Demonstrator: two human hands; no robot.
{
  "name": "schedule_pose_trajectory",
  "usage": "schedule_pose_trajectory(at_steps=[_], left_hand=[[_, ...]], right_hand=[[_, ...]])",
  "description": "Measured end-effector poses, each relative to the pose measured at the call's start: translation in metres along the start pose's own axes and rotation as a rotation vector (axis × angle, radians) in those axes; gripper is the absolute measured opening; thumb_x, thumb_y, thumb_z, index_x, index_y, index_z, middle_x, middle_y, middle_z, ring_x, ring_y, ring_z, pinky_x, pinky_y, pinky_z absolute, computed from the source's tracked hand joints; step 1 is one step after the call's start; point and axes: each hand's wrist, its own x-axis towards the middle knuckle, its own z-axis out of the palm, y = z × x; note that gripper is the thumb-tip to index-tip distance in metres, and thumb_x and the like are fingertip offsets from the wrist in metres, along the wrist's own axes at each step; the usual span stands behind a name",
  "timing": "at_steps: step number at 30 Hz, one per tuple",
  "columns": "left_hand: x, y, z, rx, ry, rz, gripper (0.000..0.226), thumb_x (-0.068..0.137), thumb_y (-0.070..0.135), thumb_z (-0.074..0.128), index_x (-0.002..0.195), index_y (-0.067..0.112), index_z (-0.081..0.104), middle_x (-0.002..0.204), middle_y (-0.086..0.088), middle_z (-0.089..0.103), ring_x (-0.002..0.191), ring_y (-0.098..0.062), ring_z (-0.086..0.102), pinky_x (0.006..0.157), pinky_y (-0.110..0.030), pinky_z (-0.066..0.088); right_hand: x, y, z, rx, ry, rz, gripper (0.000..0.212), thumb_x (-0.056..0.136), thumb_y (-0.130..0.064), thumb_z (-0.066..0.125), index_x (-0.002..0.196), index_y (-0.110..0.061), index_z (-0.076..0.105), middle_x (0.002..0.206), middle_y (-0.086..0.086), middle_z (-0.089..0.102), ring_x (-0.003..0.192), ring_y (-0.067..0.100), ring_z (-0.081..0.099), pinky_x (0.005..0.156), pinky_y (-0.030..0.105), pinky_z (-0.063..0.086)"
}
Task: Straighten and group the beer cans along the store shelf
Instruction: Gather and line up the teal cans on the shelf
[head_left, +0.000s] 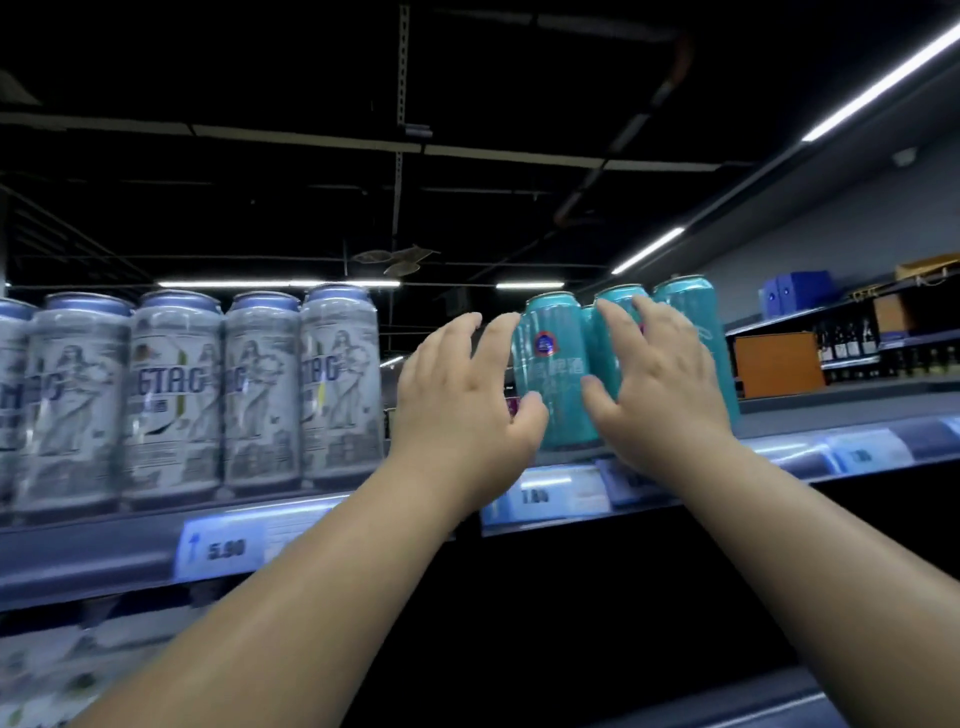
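Dim store; grey shelf (93, 551), price tags. Both hands' fingers spread loosely against teal cans (558, 374), gripping nothing.

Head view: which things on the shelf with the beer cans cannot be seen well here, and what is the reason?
- Teal cans: the middle one is mostly covered by the right hand; cans behind cannot be counted.
- Left hand: whether its fingers touch the first teal can is unclear.
- Grey cans: the leftmost is cut by the frame edge; labels are blurred.
- Price tags: small print unreadable from blur.
- Lower shelf: too dark.
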Motion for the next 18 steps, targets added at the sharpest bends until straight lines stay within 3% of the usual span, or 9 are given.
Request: schedule_pose_trajectory(at_steps=[4, 9, 18], left_hand=[[0.013, 0.019, 0.032, -0.008, -0.060, -0.051, 0.071, 0.084, 0.055, 0.039, 0.149, 0.031, 0.024, 0.146, 0.003, 0.036, 0.133, -0.019, 0.028, 0.112, -0.043, 0.025], [0.009, 0.017, 0.055, 0.189, -0.071, -0.055, 0.076, 0.086, 0.066, 0.025, 0.151, 0.031, 0.008, 0.157, -0.007, 0.024, 0.144, -0.025, 0.016, 0.118, -0.047, 0.015], [0.005, 0.016, 0.054, 0.213, -0.061, -0.018, 0.076, 0.087, 0.065, 0.026, 0.152, 0.027, 0.014, 0.148, -0.006, 0.035, 0.133, -0.026, 0.034, 0.108, -0.044, 0.028]], right_hand=[[-0.002, 0.029, 0.012, 0.067, -0.049, 0.023, 0.076, 0.093, -0.046, 0.052, 0.159, -0.032, 0.018, 0.167, 0.007, 0.009, 0.153, 0.025, 0.000, 0.122, 0.050, 0.005], [0.001, 0.036, 0.020, 0.083, -0.082, 0.009, 0.079, 0.092, -0.055, 0.047, 0.159, -0.038, 0.008, 0.168, 0.004, 0.000, 0.153, 0.021, -0.008, 0.121, 0.048, -0.003], [-0.001, 0.035, 0.017, 0.040, -0.082, 0.037, 0.081, 0.090, -0.057, 0.048, 0.160, -0.037, 0.012, 0.168, 0.004, 0.006, 0.153, 0.023, -0.003, 0.121, 0.047, -0.001]])
